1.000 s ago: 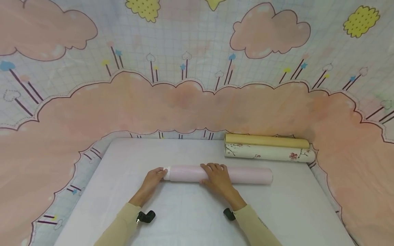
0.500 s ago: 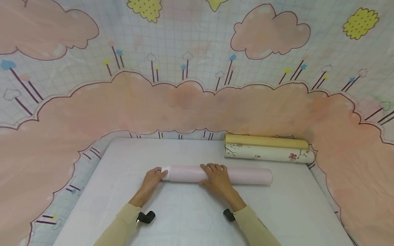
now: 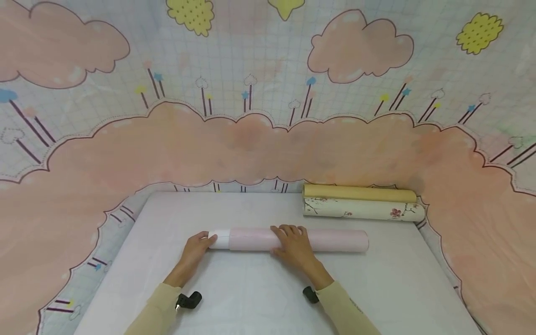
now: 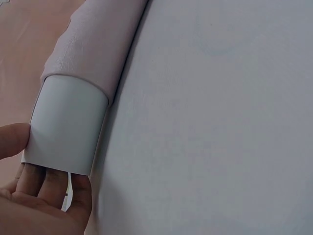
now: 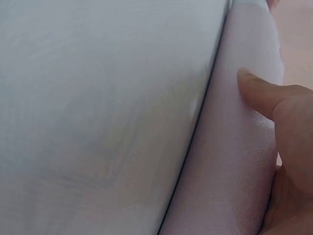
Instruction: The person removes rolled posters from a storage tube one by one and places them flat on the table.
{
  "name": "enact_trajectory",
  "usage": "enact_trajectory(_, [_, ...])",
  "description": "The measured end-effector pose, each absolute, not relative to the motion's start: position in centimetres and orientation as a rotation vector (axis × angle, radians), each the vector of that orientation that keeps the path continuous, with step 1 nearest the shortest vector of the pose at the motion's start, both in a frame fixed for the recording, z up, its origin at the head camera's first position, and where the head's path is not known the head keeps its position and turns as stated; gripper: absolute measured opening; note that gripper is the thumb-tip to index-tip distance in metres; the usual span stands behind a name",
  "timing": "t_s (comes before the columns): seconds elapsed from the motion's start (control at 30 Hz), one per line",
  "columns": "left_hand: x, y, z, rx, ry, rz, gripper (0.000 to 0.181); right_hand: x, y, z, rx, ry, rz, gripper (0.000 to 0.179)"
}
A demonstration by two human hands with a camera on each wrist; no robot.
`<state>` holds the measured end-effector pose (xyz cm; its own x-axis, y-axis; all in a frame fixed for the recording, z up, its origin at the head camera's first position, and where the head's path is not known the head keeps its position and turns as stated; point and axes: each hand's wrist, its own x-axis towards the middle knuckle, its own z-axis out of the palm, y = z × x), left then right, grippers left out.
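A pink wallpaper roll (image 3: 339, 240) lies crosswise on the table, its surface finely wrinkled in the right wrist view. From its left end juts a smooth white inner roll (image 3: 222, 239). My left hand (image 3: 193, 255) pinches the white inner roll's end; in the left wrist view the thumb (image 4: 13, 140) is on its outer side and several fingers reach into its hollow end. My right hand (image 3: 295, 246) grips the pink roll near its middle, with the thumb (image 5: 261, 93) along the near side. Its other fingers lie over the top.
Behind the pink roll, at the table's back right, lie a yellow roll (image 3: 356, 191) and a white wallpaper roll with red blossoms (image 3: 360, 209), side by side. A white cover lies on the table (image 3: 251, 293). A cloud-patterned cloth (image 3: 268, 149) hangs around the back and sides.
My left hand has moved left, and more of the white inner roll now shows outside the pink roll. The right hand keeps its hold in nearly the same place.
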<state>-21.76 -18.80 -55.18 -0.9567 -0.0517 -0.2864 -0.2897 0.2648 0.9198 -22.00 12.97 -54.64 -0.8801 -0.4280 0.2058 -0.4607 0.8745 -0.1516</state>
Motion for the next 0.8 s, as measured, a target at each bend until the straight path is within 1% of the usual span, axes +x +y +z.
enact_trajectory(0.23, [-21.6,-19.9,-55.1,-0.339,2.310,1.776,0.069,-21.8,12.8,-54.5,0.678,-2.879,0.283,0.071])
enact_trajectory(0.57, [-21.5,-21.3,-55.1,-0.360,2.315,1.776,0.068,-21.7,12.6,-54.9,0.626,-2.911,0.253,0.078])
enact_trajectory(0.7, [-21.5,-21.7,-55.1,-0.356,2.344,1.760,0.069,-21.6,12.6,-54.7,0.630,-2.910,0.274,0.076])
enact_trajectory(0.8, [-21.2,-22.0,-55.2,-0.366,2.356,1.751,0.067,-21.4,12.7,-54.5,0.630,-2.934,0.292,0.075])
